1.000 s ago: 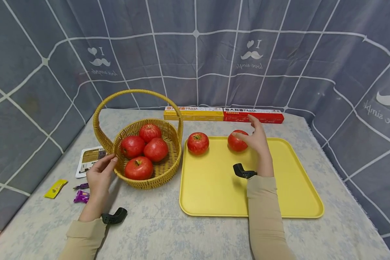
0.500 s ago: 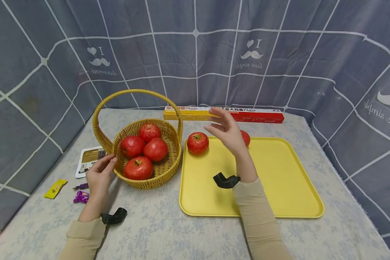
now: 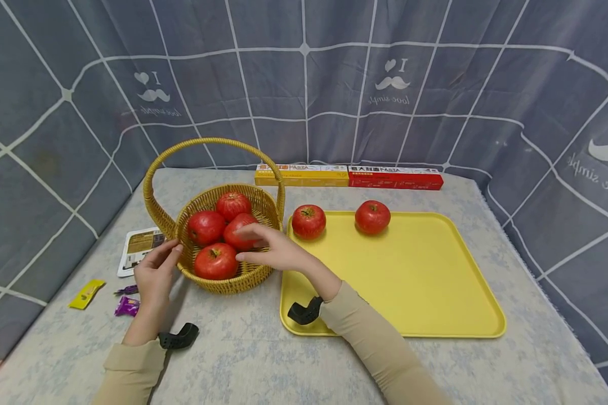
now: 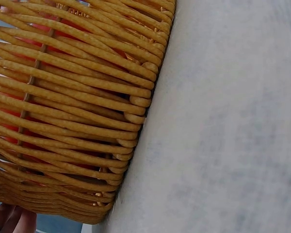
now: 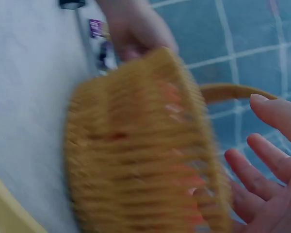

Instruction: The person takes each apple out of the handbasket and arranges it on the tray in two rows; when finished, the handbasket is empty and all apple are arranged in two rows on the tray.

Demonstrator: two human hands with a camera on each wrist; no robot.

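Observation:
A wicker basket (image 3: 233, 287) with a tall arched handle holds several red apples (image 3: 215, 261). My left hand (image 3: 154, 275) pinches its rim at the left side between thumb and fingers; the left wrist view shows the woven wall (image 4: 77, 111) up close, with a bit of the fingers (image 4: 24, 223) at the lower left corner. Over the basket's right side hovers my right hand (image 3: 278, 250), fingers spread and holding nothing, partly covering one apple. On the yellow tray (image 3: 395, 281), an apple (image 3: 309, 222) lies at the far left corner and another apple (image 3: 372, 217) along the back edge.
Two long pasta boxes, one yellow (image 3: 301, 177) and one red (image 3: 395, 179), lie end to end behind the tray. Left of the basket are a flat white packet (image 3: 138, 247), a yellow packet (image 3: 86, 294) and a purple packet (image 3: 127, 306). A grey curtain (image 3: 304, 84) surrounds the table.
My right hand has moved left and toward me, from beside the apple at the tray's back edge to over the basket, uncovering that apple. The left hand and basket have stayed put.

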